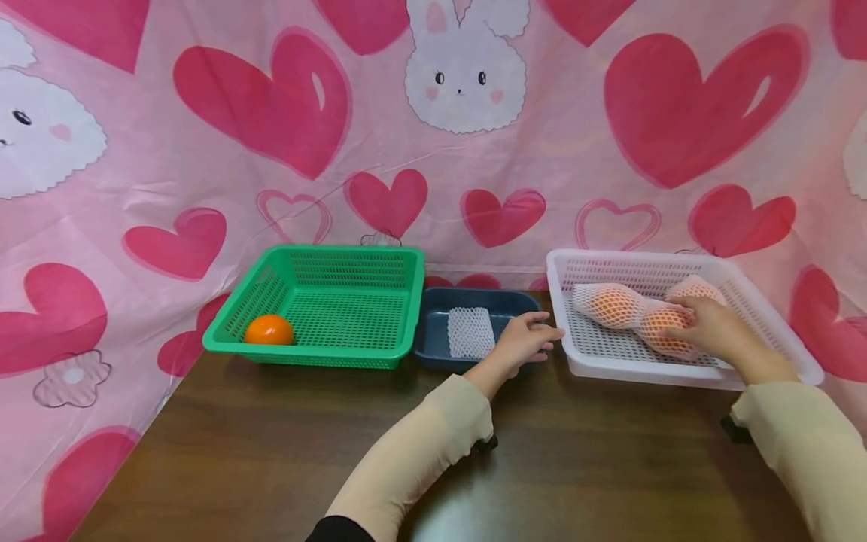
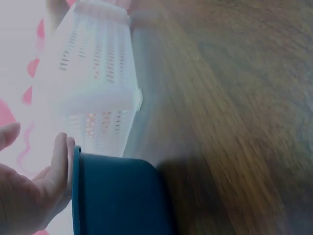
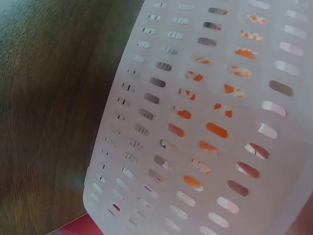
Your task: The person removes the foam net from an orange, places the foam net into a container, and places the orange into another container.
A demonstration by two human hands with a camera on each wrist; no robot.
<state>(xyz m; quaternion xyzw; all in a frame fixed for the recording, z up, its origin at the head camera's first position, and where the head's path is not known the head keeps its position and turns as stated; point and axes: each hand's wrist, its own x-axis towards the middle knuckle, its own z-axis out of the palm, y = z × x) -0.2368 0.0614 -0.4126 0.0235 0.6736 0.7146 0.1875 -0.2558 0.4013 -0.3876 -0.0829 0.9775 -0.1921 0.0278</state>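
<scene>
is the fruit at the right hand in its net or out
In: white mesh covers the visible side of the orange fruit at the right hand.

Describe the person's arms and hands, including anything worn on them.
The left hand and right hand are bare, without gloves. The left sleeve and right sleeve are plain pale beige. A black band borders the left one at its lower end. A small dark piece shows by each cuff, too unclear to identify.
</scene>
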